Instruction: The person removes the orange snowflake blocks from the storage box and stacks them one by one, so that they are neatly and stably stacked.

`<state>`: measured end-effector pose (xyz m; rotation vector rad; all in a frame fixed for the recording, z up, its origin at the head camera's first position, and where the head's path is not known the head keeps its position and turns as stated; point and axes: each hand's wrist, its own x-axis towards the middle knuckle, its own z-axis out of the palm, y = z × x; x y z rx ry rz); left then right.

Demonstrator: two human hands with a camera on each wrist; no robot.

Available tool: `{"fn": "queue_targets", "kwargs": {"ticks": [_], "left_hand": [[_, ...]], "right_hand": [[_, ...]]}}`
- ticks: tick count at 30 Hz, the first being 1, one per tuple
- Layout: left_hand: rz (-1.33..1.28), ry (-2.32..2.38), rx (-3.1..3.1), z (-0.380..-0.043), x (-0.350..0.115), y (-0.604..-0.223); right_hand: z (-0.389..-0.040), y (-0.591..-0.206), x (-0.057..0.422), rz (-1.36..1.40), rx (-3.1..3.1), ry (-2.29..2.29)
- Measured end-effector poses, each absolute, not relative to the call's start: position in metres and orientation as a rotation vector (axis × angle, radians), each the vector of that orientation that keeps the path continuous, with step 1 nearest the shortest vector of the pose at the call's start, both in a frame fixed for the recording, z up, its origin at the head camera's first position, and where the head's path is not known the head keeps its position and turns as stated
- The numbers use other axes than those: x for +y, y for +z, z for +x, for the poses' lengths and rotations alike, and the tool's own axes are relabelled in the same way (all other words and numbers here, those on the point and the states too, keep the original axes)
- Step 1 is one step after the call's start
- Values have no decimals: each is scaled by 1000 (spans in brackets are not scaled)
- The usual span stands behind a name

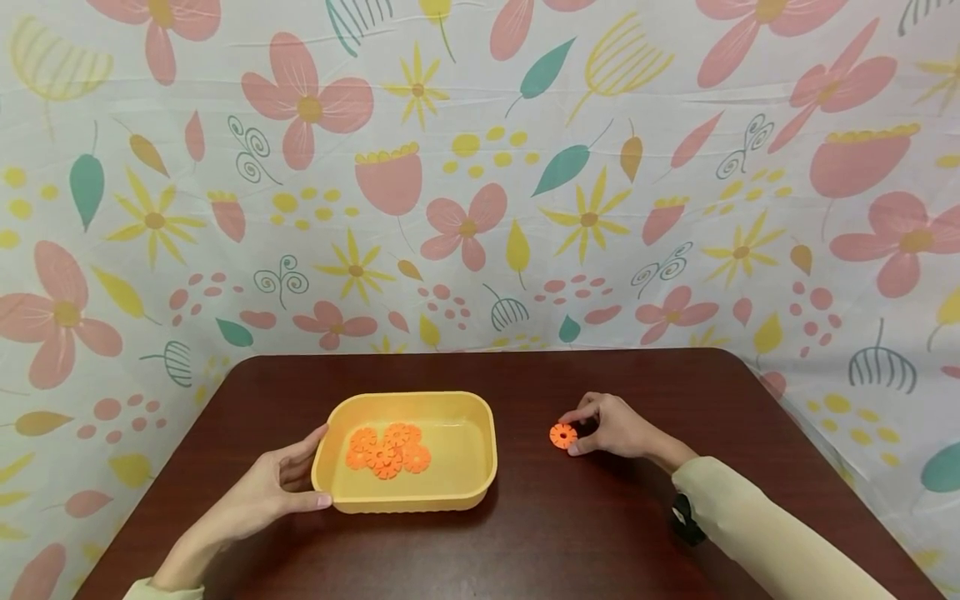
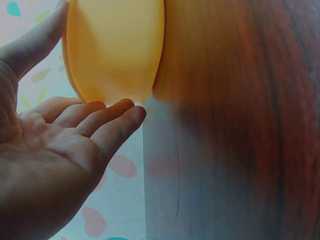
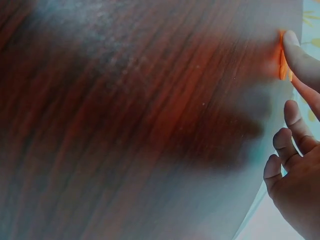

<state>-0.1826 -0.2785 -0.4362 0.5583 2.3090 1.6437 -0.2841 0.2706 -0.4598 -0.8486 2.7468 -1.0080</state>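
A yellow plastic tray (image 1: pixel 450 504) stands on the table, left of centre. Several orange notched building discs (image 1: pixel 416 457) lie overlapping in its left half. My left hand (image 1: pixel 258 492) holds the tray's left end, thumb at the front corner and fingers along the side. In the left wrist view, that hand's fingertips touch the tray wall (image 2: pixel 115 55). To the right of the tray, my right hand (image 1: pixel 611 427) pinches one orange notched disc (image 1: pixel 557 435) between thumb and index finger. The right wrist view shows this disc (image 3: pixel 282 55) edge-on; the other fingers are loosely bent.
The dark brown wooden table (image 1: pixel 525 550) has a far edge against a flower-patterned cloth (image 1: pixel 480 167). A gap of bare tabletop lies between the tray and the right hand. A black band (image 1: pixel 686 518) shows at the right sleeve.
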Motion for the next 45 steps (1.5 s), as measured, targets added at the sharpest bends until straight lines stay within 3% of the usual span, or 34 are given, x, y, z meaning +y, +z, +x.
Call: {"fn": "queue_targets", "kwargs": {"ticks": [45], "left_hand": [[568,1642,2307,-183,-280,-437]], "right_hand": [[-285,-449,271,-822,2737,-995]]}}
